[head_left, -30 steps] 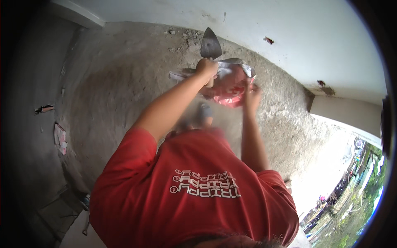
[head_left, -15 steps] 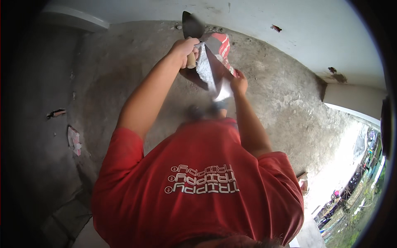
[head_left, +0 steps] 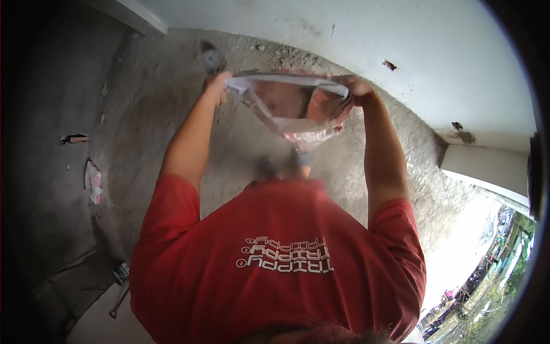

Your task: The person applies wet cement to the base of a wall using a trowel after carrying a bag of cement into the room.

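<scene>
Nearest is my red shirt (head_left: 281, 258), filling the lower view below both arms. Out past it, my left hand (head_left: 216, 86) is clenched on the left edge of a pink and white plastic bag (head_left: 298, 109), and the same fist grips a trowel (head_left: 213, 59) whose blurred blade sticks up beyond my knuckles. My right hand (head_left: 355, 87) pinches the bag's right edge, so the mouth hangs stretched between my hands. Beyond them lies the rough concrete floor (head_left: 149, 103), then the white wall (head_left: 401, 40).
</scene>
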### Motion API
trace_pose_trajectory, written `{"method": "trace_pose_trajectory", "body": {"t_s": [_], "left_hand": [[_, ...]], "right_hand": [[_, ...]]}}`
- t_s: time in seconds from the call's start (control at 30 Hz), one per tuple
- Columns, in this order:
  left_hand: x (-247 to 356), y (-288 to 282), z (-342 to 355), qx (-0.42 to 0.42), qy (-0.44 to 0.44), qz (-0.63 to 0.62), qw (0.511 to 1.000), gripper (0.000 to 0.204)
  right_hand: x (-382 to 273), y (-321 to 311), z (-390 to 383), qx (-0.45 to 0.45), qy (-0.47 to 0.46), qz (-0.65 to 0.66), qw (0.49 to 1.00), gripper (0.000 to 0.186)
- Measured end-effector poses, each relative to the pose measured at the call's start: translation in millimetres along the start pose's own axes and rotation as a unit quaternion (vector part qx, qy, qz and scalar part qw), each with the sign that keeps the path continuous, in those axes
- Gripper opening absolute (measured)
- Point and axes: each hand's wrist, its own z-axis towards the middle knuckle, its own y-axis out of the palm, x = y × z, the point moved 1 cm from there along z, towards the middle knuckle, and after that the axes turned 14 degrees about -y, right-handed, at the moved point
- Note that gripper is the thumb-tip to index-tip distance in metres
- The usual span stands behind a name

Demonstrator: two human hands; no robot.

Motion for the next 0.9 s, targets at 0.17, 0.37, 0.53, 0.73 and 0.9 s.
{"method": "trace_pose_trajectory", "body": {"t_s": [0.17,0.37,0.53,0.73,0.9], "left_hand": [[-35,3,5,0.166,0.133,0.199,0.957,0.056],[-19,137,-123,0.045,0.48,0.236,0.844,0.058],[0,166,-149,-0.034,0.37,0.364,0.854,0.058],[14,175,-128,0.077,0.289,0.321,0.899,0.043],[13,215,-182,-0.129,0.054,0.144,0.98,0.024]], "right_hand": [[-6,16,26,-0.047,0.061,0.055,0.996,0.035],[8,42,15,-0.04,0.091,-0.017,0.995,0.041],[-11,44,-9,-0.066,0.069,0.048,0.994,0.045],[59,54,-69,0.344,-0.143,-0.525,0.766,0.093],[126,56,-76,0.412,-0.138,-0.444,0.784,0.067]]}}
